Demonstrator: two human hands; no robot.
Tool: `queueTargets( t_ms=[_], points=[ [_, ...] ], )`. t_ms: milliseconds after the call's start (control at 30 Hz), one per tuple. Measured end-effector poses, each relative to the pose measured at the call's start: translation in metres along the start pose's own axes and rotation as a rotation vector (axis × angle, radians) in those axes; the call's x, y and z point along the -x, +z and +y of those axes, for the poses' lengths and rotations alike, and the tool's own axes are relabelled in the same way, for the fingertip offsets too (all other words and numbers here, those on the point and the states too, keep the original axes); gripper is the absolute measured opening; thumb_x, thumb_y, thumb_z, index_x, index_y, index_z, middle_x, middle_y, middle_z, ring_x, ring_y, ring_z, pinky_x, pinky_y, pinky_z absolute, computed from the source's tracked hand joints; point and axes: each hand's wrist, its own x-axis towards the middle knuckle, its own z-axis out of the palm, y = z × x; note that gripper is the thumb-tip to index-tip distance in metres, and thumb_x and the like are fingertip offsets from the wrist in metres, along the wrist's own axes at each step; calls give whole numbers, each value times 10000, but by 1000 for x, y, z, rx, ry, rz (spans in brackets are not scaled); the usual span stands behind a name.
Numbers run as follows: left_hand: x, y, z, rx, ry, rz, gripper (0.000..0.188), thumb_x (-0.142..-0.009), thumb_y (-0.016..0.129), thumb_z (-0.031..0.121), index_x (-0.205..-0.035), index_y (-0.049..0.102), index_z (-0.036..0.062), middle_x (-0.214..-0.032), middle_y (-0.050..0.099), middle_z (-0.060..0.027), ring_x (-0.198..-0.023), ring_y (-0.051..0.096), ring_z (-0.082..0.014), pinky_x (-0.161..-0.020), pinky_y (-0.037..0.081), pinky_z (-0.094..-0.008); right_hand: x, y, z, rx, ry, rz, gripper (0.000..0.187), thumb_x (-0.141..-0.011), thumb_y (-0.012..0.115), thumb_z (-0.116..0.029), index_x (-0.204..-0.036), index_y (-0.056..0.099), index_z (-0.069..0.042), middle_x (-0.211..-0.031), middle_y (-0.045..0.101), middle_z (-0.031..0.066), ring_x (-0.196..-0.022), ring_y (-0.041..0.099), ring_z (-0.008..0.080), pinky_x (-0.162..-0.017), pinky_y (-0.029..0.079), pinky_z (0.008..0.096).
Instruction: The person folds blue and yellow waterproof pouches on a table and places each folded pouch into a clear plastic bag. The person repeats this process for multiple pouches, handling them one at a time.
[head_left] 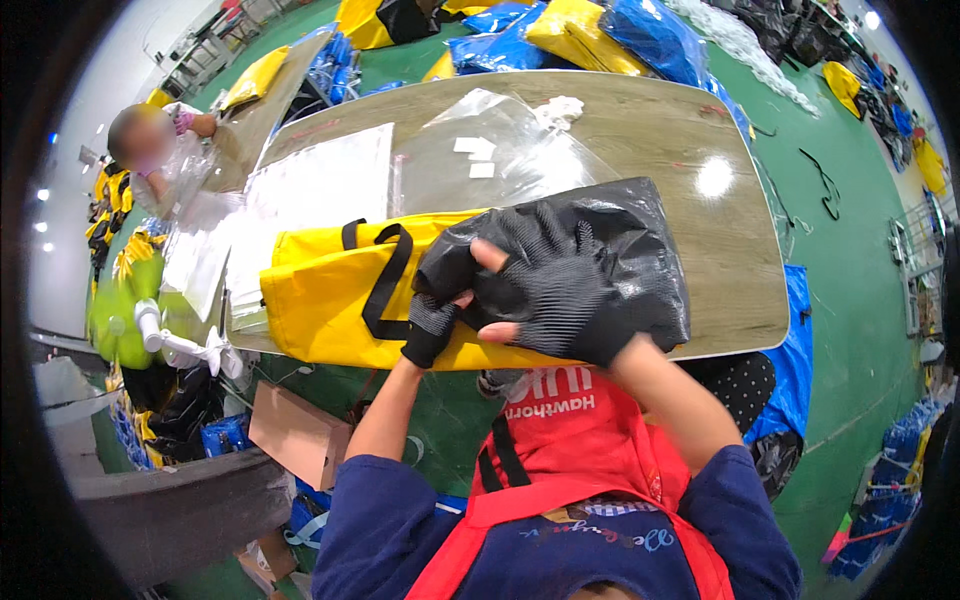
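A yellow bag [320,305] with black strap handles [385,290] lies flat along the near edge of the table. Over its right part rests a folded, shiny black plastic bundle [640,235]. My right hand [560,285], in a grey-and-black fingerless glove, lies on top of this bundle with its fingers spread. At the bundle's lower left corner, my left hand [434,324] wears a similar glove and is closed on the edge. Some of its fingers are hidden under the black plastic.
The wood-grain table [735,250] also carries white sheets [340,170], clear plastic film [520,130], small white labels [481,170] and a crumpled white scrap [560,112]. A green fan [120,320] stands left. Another person [150,145] sits beyond it. Blue and yellow bags [580,40] are piled behind.
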Motion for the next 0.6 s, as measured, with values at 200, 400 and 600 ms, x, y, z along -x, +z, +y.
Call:
queueTargets(
  t_ms=[200, 400, 600],
  points=[
    [19, -97, 32, -830, 639, 448, 402, -868, 581, 324, -1117, 583, 8, -1084, 592, -203, -965, 565, -394, -895, 431, -447, 14, 62, 26, 214, 214, -151, 737, -737, 540, -651, -1291, 506, -166, -1412, 352, 157, -1329, 219, 404, -1046, 74, 630],
    [27, -194, -31, 34, 111, 886, 220, -921, 576, 247, -927, 597, 28, -925, 618, -85, -771, 603, -166, -767, 488, -293, -11, 41, 12, 192, 301, -352, 780, -725, 558, -646, -1267, 500, -89, -1356, 399, 167, -1278, 300, 406, -1056, 60, 643],
    [12, -231, -74, -685, -161, 556, 629, -856, 571, 521, -1193, 502, -5, -1124, 594, -185, -1004, 580, -311, -869, 441, -364, -7, 69, 24, 145, -128, 52, 729, -724, 645, -440, -1318, 405, -92, -1364, 379, 197, -1315, 286, 372, -1072, 137, 597]
  ],
)
